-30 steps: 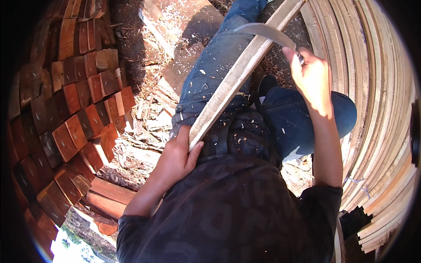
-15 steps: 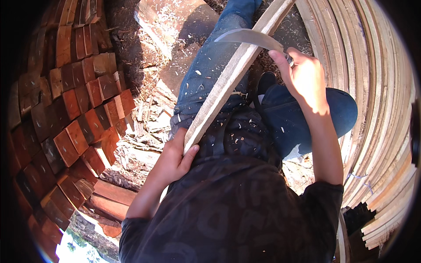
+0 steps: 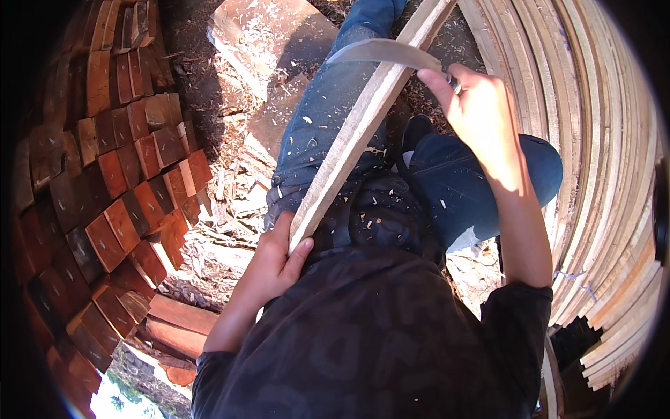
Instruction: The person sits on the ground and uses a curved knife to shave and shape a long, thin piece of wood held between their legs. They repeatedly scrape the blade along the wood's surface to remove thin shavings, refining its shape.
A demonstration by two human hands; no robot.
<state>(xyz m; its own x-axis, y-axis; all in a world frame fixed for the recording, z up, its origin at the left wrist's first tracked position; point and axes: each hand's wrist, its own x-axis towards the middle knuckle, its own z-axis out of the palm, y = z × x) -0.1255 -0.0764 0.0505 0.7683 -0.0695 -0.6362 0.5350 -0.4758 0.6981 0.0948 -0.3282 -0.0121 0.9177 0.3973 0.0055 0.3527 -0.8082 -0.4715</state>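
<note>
A long, narrow wooden strip [image 3: 349, 143] slants from my lap up past the top of the view, across my jeans. Its near end sits in my left hand [image 3: 276, 260], the thumb on top and the fingers wrapped around the side. My right hand [image 3: 481, 105] is closed round the handle of a curved knife [image 3: 384, 53]. The handle is mostly hidden in my fist. The steel blade lies across the strip's upper part, its tip pointing left over my leg.
Stacked reddish wood blocks [image 3: 118, 223] rise on the left. Many long pale slats [image 3: 593, 160] are piled along the right. Shavings and bark scraps [image 3: 216, 258] litter the ground, with a flat board [image 3: 272, 35] near the top. My bent knee [image 3: 534, 171] is beneath my right forearm.
My right hand and the knife have shifted slightly left and up along the strip. My left hand keeps its hold on the near end.
</note>
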